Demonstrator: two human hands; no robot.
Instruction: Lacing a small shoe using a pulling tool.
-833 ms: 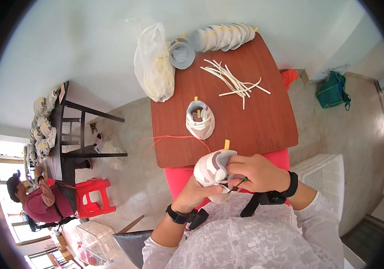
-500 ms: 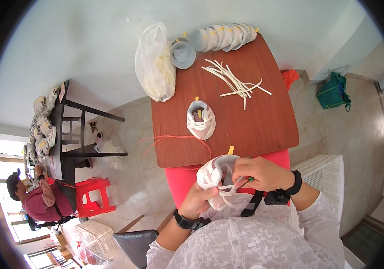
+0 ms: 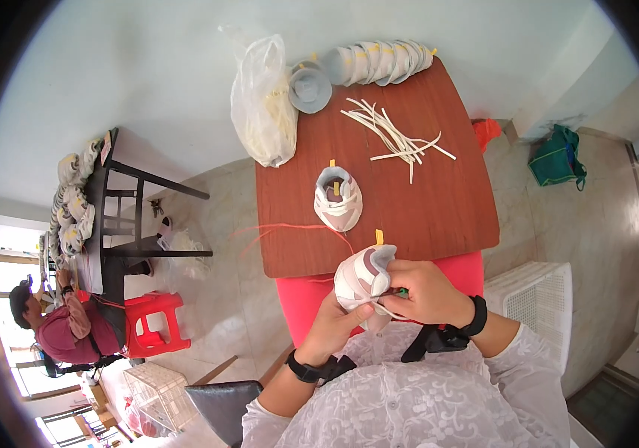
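Note:
Close to my body, past the table's near edge, a white and mauve shoe upper (image 3: 355, 282) with a yellow tab is gripped by my left hand (image 3: 334, 322), thumb pressed near its laces. My right hand (image 3: 425, 291) is closed on a thin tool with a green handle (image 3: 402, 293). Its fingers reach into the upper's opening, so the tool's tip is hidden. White lace (image 3: 388, 310) runs by the fingertips of both hands. A second laced upper (image 3: 339, 198) stands on the brown table (image 3: 431, 216).
Loose white laces (image 3: 398, 138) lie on the table. Stacked uppers (image 3: 383, 62) and a plastic bag (image 3: 263, 104) line its far side. A red cord (image 3: 297, 225) crosses the left edge. A white crate (image 3: 536, 299) stands right; a co-worker (image 3: 73, 328) sits far left.
My right hand has moved slightly left and deeper into the upper's opening. The tool's dark shaft, visible before, is now mostly covered. The upper has tilted slightly.

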